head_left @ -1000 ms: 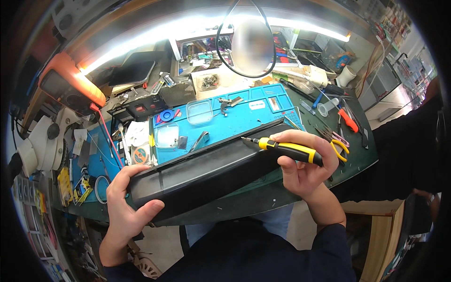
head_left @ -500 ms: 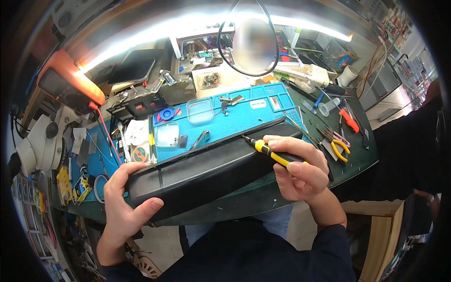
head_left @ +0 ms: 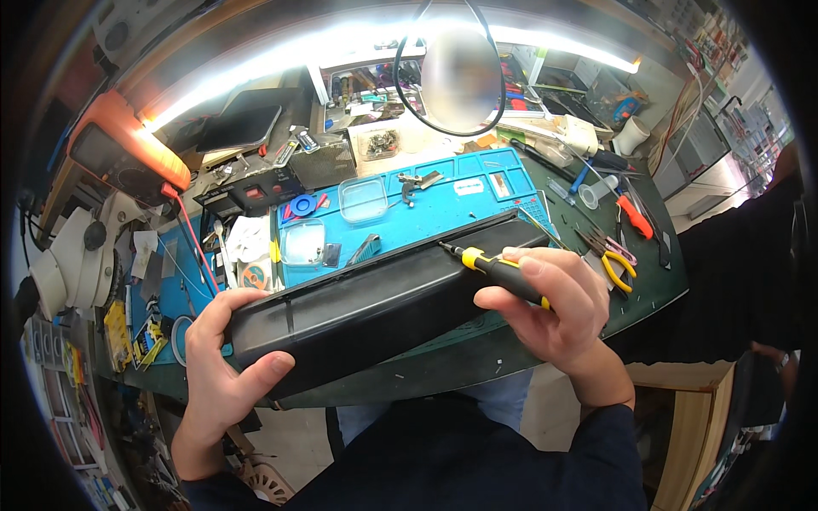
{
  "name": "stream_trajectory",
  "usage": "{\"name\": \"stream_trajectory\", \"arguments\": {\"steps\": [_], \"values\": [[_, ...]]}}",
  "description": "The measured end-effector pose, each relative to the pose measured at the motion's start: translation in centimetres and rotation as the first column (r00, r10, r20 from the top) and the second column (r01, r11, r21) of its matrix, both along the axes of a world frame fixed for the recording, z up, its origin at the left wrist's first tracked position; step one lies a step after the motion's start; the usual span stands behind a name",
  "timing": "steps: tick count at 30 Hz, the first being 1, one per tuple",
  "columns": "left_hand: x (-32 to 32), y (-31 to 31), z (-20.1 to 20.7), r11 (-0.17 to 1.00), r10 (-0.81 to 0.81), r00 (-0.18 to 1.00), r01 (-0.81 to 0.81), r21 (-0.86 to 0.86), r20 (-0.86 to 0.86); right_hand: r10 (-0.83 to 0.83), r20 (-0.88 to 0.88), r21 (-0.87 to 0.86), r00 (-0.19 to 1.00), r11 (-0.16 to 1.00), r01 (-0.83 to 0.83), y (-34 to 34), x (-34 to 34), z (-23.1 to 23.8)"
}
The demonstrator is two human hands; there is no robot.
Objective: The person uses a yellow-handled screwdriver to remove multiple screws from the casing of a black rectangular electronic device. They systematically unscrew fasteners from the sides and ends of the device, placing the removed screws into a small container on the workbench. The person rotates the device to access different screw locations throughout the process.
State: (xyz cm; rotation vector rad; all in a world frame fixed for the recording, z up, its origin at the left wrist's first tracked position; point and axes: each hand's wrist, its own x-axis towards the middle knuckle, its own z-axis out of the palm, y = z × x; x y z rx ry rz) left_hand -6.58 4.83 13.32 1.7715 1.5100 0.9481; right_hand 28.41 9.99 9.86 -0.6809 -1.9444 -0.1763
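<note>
A long black plastic case [head_left: 375,311] lies slantwise in front of me over the near part of the bench. My left hand [head_left: 223,362] grips its left end, thumb on the near side and fingers around the far side. In my right hand [head_left: 558,302] is a yellow and black screwdriver [head_left: 503,271], held between thumb and fingers. Its tip points left and meets the case near the long far edge, right of the middle. Whether the tip sits in a screw is too small to tell.
Behind the case lies a blue work mat [head_left: 443,196] with clear plastic boxes [head_left: 362,200] and small metal parts. An orange multimeter [head_left: 128,140] stands at the left. Yellow-handled pliers [head_left: 618,271] and other tools lie at the right. A ring-shaped black frame [head_left: 398,77] hangs at the back.
My right hand has shifted its grip on the screwdriver, the fingers rolling round the handle and the hand moving slightly right. The tip stays at the same spot; the case has barely moved.
</note>
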Motion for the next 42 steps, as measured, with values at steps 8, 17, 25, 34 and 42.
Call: {"name": "stream_trajectory", "arguments": {"steps": [8, 17, 25, 34, 42], "values": [[0.1, 0.0, 0.3, 1.000, 0.009, 1.000, -0.009, -0.020, -0.006, -0.039, 0.115, -0.092, 0.993, 0.995, 0.049, -1.8, -0.4, 1.6], [0.1, 0.2, 0.9, 0.999, -0.001, 0.999, -0.001, -0.040, -0.043, -0.017, 0.086, -0.104, 0.996, 0.994, 0.026, -1.0, -0.6, 1.7], [-0.1, 0.1, 0.9, 0.999, -0.003, 0.999, 0.001, -0.040, -0.053, 0.033, 0.082, -0.169, 0.996, 0.985, -0.019, -1.0, -0.5, 1.2], [-0.2, 0.1, 1.0, 0.999, -0.012, 0.998, 0.010, -0.040, -0.060, 0.018, 0.122, -0.170, 0.992, 0.986, 0.003, -1.3, -0.2, 1.2], [0.1, 0.3, 1.1, 0.999, -0.017, 0.999, 0.015, -0.040, -0.049, -0.005, 0.047, -0.190, 0.999, 0.982, 0.014, -1.0, -0.5, 1.0]]}}
